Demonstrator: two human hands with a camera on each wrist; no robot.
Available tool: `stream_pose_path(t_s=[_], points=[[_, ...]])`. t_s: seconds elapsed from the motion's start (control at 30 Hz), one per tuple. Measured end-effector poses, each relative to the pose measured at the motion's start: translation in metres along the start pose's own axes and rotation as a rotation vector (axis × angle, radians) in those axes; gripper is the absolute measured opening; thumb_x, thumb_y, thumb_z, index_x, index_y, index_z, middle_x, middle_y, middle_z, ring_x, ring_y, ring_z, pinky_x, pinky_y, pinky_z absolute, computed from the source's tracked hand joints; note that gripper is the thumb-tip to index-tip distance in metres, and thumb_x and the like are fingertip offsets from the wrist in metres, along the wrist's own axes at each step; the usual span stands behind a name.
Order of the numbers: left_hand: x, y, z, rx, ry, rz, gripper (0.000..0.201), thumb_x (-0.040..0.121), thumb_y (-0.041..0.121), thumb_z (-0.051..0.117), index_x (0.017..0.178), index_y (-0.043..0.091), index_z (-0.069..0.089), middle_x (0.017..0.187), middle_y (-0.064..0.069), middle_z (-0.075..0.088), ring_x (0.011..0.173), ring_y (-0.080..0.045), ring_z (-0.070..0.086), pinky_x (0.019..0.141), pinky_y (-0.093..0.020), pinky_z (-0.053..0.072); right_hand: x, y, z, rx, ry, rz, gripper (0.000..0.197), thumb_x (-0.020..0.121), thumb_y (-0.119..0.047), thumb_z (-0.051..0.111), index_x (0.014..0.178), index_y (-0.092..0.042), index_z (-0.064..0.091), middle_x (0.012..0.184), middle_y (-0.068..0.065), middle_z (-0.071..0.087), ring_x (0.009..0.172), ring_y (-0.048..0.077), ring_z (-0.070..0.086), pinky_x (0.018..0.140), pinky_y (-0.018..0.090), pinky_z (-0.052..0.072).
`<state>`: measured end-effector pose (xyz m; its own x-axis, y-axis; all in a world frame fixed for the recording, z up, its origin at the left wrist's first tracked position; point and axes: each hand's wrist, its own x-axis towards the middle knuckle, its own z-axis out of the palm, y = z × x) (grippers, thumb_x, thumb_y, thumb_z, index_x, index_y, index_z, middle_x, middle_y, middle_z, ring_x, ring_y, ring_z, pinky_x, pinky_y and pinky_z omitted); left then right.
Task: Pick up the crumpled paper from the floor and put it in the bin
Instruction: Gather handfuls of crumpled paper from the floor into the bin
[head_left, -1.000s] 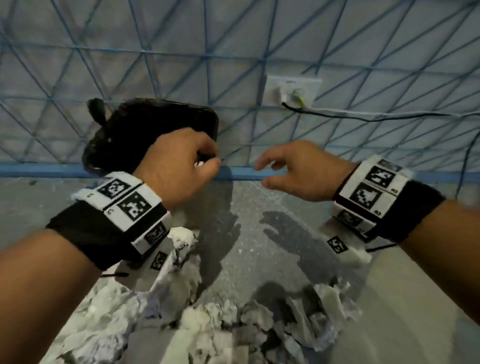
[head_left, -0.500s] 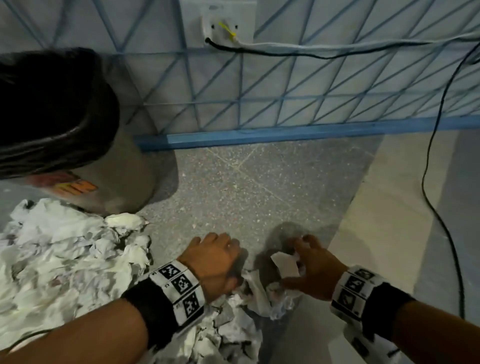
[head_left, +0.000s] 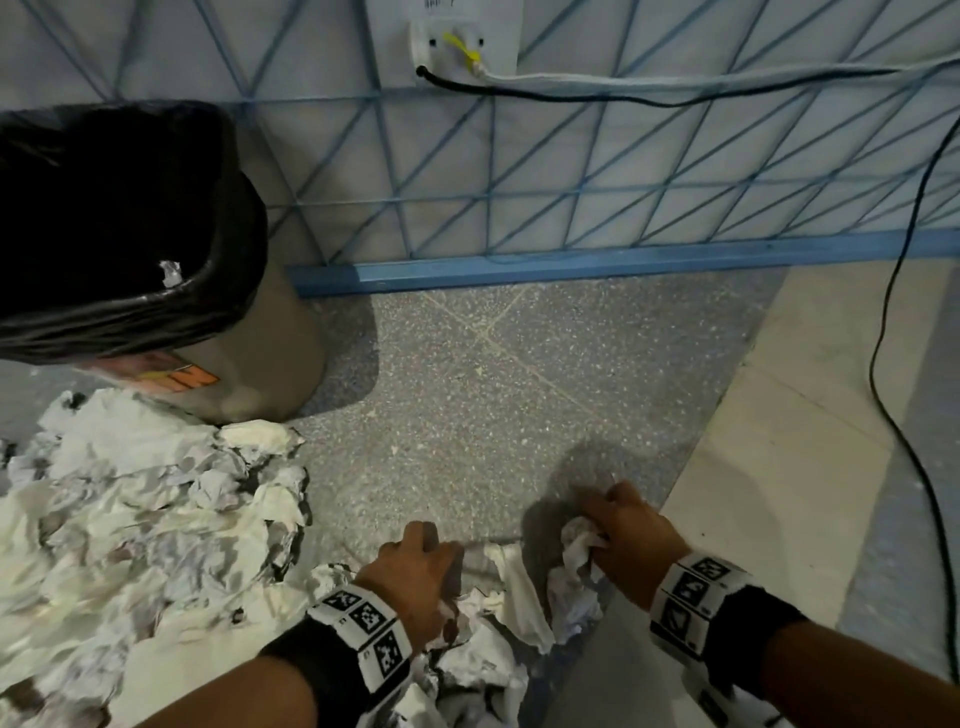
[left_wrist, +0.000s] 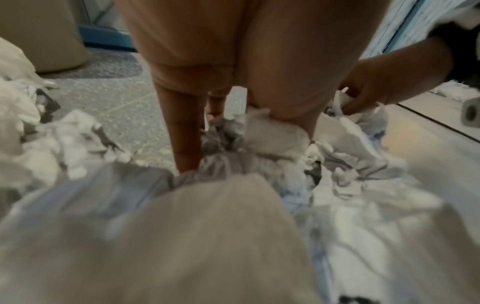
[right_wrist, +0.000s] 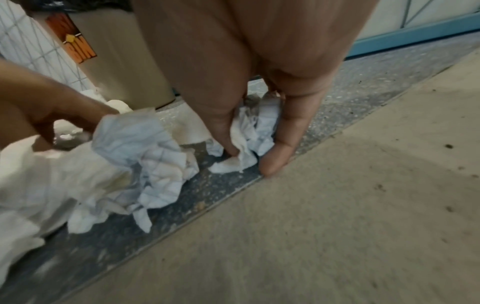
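Crumpled white paper lies in a big heap (head_left: 130, 519) on the grey floor at the lower left. The beige bin (head_left: 270, 338) with a black liner (head_left: 104, 218) stands at the upper left, against the wall. My left hand (head_left: 421, 577) is down on the floor, its fingers curled round a paper wad (left_wrist: 275, 131). My right hand (head_left: 623, 540) pinches another crumpled paper (head_left: 579, 545) between thumb and fingers (right_wrist: 280, 131), at the seam between grey and beige floor. More wads lie beside the right hand (right_wrist: 145, 160).
A blue-gridded wall (head_left: 571, 182) with a blue skirting strip (head_left: 571, 265) runs behind. A wall socket (head_left: 462, 47) feeds a white and a black cable; the black cable (head_left: 893, 364) trails down over the beige floor strip (head_left: 779, 467) on the right.
Both hands came down from beside the bin rim to the floor. They now grip paper at the near edge of the pile; the view tilted downward.
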<state>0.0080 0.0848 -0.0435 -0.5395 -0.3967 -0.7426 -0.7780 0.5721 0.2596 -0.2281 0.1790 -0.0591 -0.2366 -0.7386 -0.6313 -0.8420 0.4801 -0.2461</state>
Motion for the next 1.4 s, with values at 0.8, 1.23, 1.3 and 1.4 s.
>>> stream_pose_path(t_s=[0.8,1.23,1.3,1.4], points=[[-0.22,-0.142,-0.292,0.169,1.256,0.134,0.027,0.08,0.025,0.067,0.106,0.024,0.066,0.102,-0.008,0.06,0.09,-0.026,0.059,0.073,-0.023,0.034,-0.01,-0.356,-0.255,0.652,0.758,-0.886,0.026,0.073,-0.011,0.074,0.098,-0.015,0.068,0.076,-0.011,0.065,0.065,-0.007,0.058,0.066,0.013,0.047],[-0.164,-0.197,-0.251,0.061,1.056,-0.182,0.037,0.088,0.029,0.057,0.123,0.019,0.058,0.122,-0.012,0.059,0.113,-0.033,0.055,0.091,-0.038,0.044,0.0,-0.349,-0.217,0.189,0.425,-0.653,0.04,0.079,-0.027,0.071,0.117,-0.023,0.061,0.118,0.0,0.064,0.101,0.016,0.063,0.09,0.03,0.051],[-0.17,-0.171,-0.247,0.081,1.16,-0.05,0.034,0.087,0.032,0.056,0.118,0.018,0.061,0.115,-0.01,0.061,0.106,-0.032,0.058,0.086,-0.037,0.044,-0.018,-0.321,-0.214,0.244,0.47,-0.687,0.031,0.08,-0.026,0.07,0.109,-0.021,0.064,0.108,-0.003,0.067,0.094,0.013,0.064,0.083,0.023,0.051],[-0.17,-0.119,-0.221,0.079,1.175,0.238,0.03,0.085,0.036,0.051,0.105,0.018,0.065,0.102,-0.006,0.064,0.093,-0.027,0.062,0.078,-0.035,0.049,-0.033,-0.263,-0.193,0.191,0.499,-0.626,0.025,0.08,-0.028,0.071,0.102,-0.02,0.065,0.098,-0.006,0.066,0.088,0.012,0.062,0.072,0.015,0.045]])
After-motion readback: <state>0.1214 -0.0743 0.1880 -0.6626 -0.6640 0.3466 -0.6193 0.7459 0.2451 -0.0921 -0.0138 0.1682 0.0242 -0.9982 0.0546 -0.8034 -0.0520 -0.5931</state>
